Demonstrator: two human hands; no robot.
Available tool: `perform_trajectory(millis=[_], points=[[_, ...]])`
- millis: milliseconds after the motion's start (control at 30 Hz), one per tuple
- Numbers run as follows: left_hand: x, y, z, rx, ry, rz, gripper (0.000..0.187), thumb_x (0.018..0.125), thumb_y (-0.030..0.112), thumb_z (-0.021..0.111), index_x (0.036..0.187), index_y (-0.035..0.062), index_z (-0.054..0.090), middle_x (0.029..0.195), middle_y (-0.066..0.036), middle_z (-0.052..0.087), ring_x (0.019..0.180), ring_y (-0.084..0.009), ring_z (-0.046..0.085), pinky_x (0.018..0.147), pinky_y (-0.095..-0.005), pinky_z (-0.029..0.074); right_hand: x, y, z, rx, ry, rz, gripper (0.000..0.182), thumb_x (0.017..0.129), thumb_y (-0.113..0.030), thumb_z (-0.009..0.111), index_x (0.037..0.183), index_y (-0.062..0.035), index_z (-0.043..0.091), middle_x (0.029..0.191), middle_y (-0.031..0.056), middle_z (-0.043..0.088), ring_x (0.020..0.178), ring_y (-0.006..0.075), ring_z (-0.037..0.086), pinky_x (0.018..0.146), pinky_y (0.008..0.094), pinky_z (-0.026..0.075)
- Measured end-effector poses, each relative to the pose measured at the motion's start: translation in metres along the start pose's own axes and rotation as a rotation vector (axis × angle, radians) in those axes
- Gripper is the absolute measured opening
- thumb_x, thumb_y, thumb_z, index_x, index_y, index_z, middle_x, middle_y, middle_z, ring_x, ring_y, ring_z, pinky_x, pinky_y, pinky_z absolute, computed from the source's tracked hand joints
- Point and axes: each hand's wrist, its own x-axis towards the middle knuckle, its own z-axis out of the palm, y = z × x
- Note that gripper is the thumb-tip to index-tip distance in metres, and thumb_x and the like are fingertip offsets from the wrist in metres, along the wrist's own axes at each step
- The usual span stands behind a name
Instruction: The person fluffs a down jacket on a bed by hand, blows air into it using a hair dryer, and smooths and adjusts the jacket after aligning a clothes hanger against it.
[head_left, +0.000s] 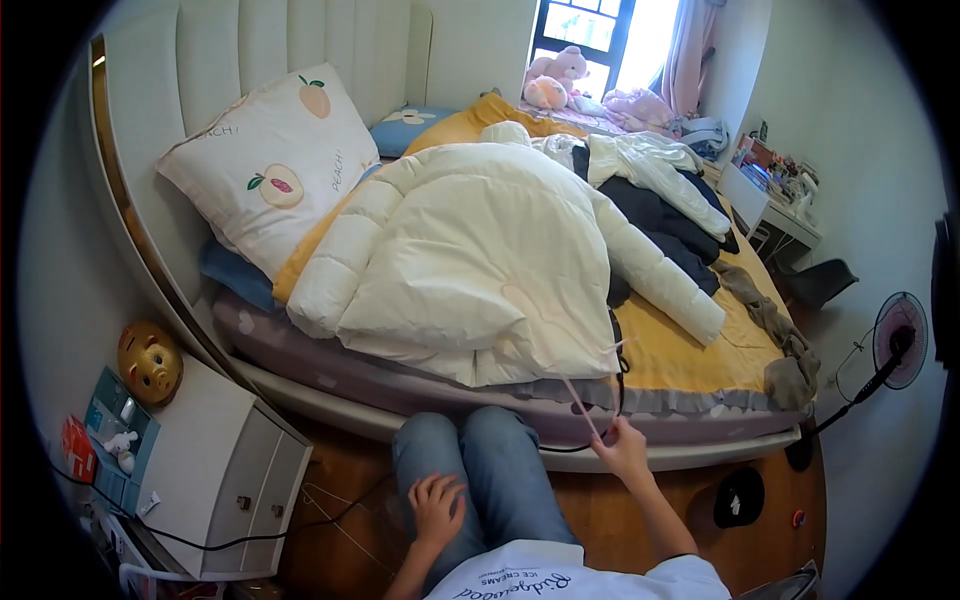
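Note:
A white puffer jacket (470, 240) lies spread on the bed, its sleeves out to both sides. At the bed's near edge my right hand (622, 450) is closed around a thin pink clothes hanger (579, 402). The hanger's upper part reaches over the jacket's lower hem, where its pale outline is hard to make out. My left hand (437, 508) rests on my left thigh with the fingers apart, holding nothing. A dark cord hangs beside the hem, close to the hanger.
Behind the jacket lie more white and dark clothes (650, 205). A peach-print pillow (280, 170) leans on the headboard. A white nightstand (215, 450) with a gold piggy bank (150, 362) stands at left. To the right are a fan (900, 340) and a black cap (739, 497) on the floor.

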Motion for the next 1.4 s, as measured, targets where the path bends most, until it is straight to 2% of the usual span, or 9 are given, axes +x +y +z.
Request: perform_trajectory(millis=[100, 200, 400, 500, 767, 933, 1100, 1333, 1400], points=[[0.000, 0.000, 0.003, 0.042, 0.019, 0.015, 0.017, 0.071, 0.017, 0.055, 0.086, 0.0134, 0.062, 0.104, -0.001, 0.053, 0.106, -0.0227, 0.039, 0.094, -0.0439, 0.021, -0.007, -0.010, -0.004, 0.125, 0.364, 0.170, 0.032, 0.064, -0.024, 0.066, 0.071, -0.0020, 0.044, 0.060, 0.0160, 0.051, 0.058, 0.0347, 0.052, 0.054, 0.0387, 0.042], [0.002, 0.002, 0.004, 0.062, 0.020, 0.011, 0.016, 0.071, 0.016, 0.055, 0.084, 0.0138, 0.062, 0.102, 0.000, 0.053, 0.106, -0.0222, 0.040, 0.094, -0.0443, 0.021, -0.014, 0.003, 0.001, -0.029, 0.043, 0.115, 0.031, 0.065, -0.017, 0.067, 0.072, -0.0014, 0.041, 0.056, 0.0137, 0.043, 0.049, 0.0315, 0.043, 0.049, 0.0340, 0.039], [0.002, 0.002, 0.007, 0.099, 0.041, 0.031, 0.013, 0.071, 0.015, 0.055, 0.081, 0.0138, 0.062, 0.101, 0.000, 0.054, 0.106, -0.0224, 0.040, 0.094, -0.0449, 0.021, -0.020, -0.004, -0.002, 0.243, 0.356, 0.273, 0.034, 0.068, -0.025, 0.065, 0.078, -0.0012, 0.042, 0.063, 0.0150, 0.050, 0.054, 0.0316, 0.050, 0.051, 0.0368, 0.040], [0.004, 0.005, 0.006, 0.108, 0.045, 0.029, 0.013, 0.071, 0.015, 0.055, 0.081, 0.0139, 0.062, 0.101, 0.000, 0.054, 0.105, -0.0227, 0.040, 0.094, -0.0449, 0.021, -0.027, 0.009, 0.003, -0.013, -0.063, 0.232, 0.034, 0.067, -0.021, 0.067, 0.074, -0.0025, 0.040, 0.059, 0.0097, 0.043, 0.051, 0.0175, 0.043, 0.049, 0.0287, 0.037], [0.018, 0.008, 0.006, 0.039, 0.069, 0.007, 0.012, 0.071, 0.013, 0.056, 0.081, 0.0134, 0.061, 0.096, 0.001, 0.056, 0.102, -0.0217, 0.042, 0.095, -0.0440, 0.020, -0.031, 0.009, 0.009, 0.066, 0.412, 0.152, 0.031, 0.066, -0.018, 0.066, 0.077, -0.0019, 0.042, 0.054, 0.0133, 0.042, 0.051, 0.0256, 0.049, 0.050, 0.0353, 0.039], [0.033, 0.010, 0.008, 0.020, 0.054, 0.026, 0.015, 0.070, 0.013, 0.056, 0.085, 0.0131, 0.060, 0.095, 0.001, 0.057, 0.100, -0.0198, 0.045, 0.096, -0.0438, 0.018, -0.042, -0.006, -0.015, 0.090, 0.072, 0.257, 0.028, 0.067, -0.015, 0.064, 0.081, -0.0031, 0.042, 0.059, 0.0145, 0.044, 0.054, 0.0269, 0.049, 0.050, 0.0345, 0.039], [0.037, 0.011, 0.008, 0.058, 0.034, 0.028, 0.016, 0.071, 0.014, 0.055, 0.086, 0.0127, 0.060, 0.096, 0.001, 0.057, 0.099, -0.0182, 0.046, 0.095, -0.0444, 0.021, -0.037, 0.016, -0.014, 0.766, 0.784, 0.284, 0.026, 0.070, -0.016, 0.062, 0.082, -0.0039, 0.043, 0.065, 0.0102, 0.044, 0.058, 0.0200, 0.048, 0.051, 0.0297, 0.037], [0.034, 0.011, 0.010, 0.108, 0.054, 0.038, 0.017, 0.071, 0.013, 0.055, 0.087, 0.0109, 0.059, 0.095, 0.000, 0.057, 0.099, -0.0179, 0.047, 0.095, -0.0445, 0.022, -0.025, 0.005, -0.016, 0.136, -0.023, 0.309, 0.028, 0.070, -0.012, 0.063, 0.085, -0.0041, 0.041, 0.066, 0.0030, 0.039, 0.055, 0.0102, 0.039, 0.047, 0.0250, 0.032], [0.033, 0.011, 0.012, 0.107, 0.063, 0.039, 0.016, 0.072, 0.013, 0.055, 0.087, 0.0110, 0.059, 0.094, 0.000, 0.057, 0.098, -0.0177, 0.047, 0.095, -0.0443, 0.022, -0.023, 0.000, -0.023, 0.271, 0.488, 0.163, 0.033, 0.068, -0.013, 0.066, 0.086, -0.0035, 0.041, 0.067, 0.0058, 0.040, 0.052, 0.0150, 0.038, 0.048, 0.0288, 0.034]])
